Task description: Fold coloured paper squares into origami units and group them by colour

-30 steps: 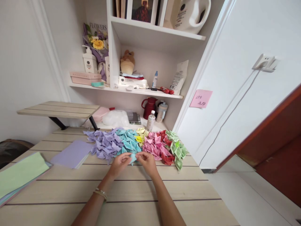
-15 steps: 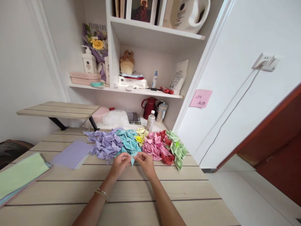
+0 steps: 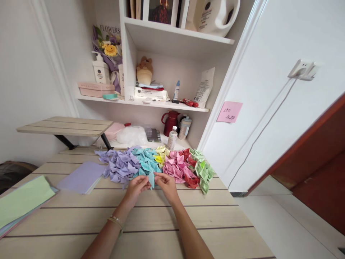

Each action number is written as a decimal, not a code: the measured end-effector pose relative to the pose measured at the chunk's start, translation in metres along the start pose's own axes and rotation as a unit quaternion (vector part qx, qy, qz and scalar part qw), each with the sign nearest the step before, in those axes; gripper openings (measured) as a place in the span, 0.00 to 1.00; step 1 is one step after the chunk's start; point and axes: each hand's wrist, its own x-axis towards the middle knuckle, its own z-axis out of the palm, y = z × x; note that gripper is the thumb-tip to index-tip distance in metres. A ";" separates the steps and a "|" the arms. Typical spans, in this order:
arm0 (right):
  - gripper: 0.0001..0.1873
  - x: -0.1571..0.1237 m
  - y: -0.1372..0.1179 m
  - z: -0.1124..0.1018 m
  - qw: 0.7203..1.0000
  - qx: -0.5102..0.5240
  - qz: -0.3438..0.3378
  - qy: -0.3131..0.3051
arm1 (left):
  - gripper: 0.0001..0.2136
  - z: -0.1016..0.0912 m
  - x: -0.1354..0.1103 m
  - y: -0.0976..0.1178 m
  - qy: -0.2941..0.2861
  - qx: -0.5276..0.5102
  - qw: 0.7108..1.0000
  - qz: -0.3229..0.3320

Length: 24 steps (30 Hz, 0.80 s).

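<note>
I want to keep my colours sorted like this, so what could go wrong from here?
1. The left hand and right hand pinch the blue piece close to the blue pile; a nudge might mix it with the purple pile.
2. The green pile lies near the right edge of the table; pieces may slide off.
3. The bottle stands just behind the piles; knocked over, it could scatter them.

Can't read the scribble on the pink sticky note (image 3: 229,111), way too small. Can't see the edges of the teal paper fold (image 3: 151,178) under the left hand (image 3: 137,187) and right hand (image 3: 168,186). Only getting part of the green paper stack (image 3: 24,198) at the left edge, same with the books (image 3: 138,8) and white jug (image 3: 215,18) up top.
</note>
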 end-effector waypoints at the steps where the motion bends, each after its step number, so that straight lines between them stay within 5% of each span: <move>1: 0.18 0.000 0.000 0.000 1.000 -0.005 -0.001 -0.003 | 0.10 0.000 0.000 0.000 0.001 -0.002 1.000 -0.001; 15: 0.10 -0.002 0.001 0.000 0.998 -0.037 -0.046 -0.010 | 0.11 -0.002 -0.002 0.002 -0.021 -0.019 0.999 -0.028; 24: 0.10 -0.004 -0.008 -0.003 0.956 -0.230 -0.179 0.020 | 0.13 -0.002 -0.002 0.005 -0.022 0.030 0.999 -0.034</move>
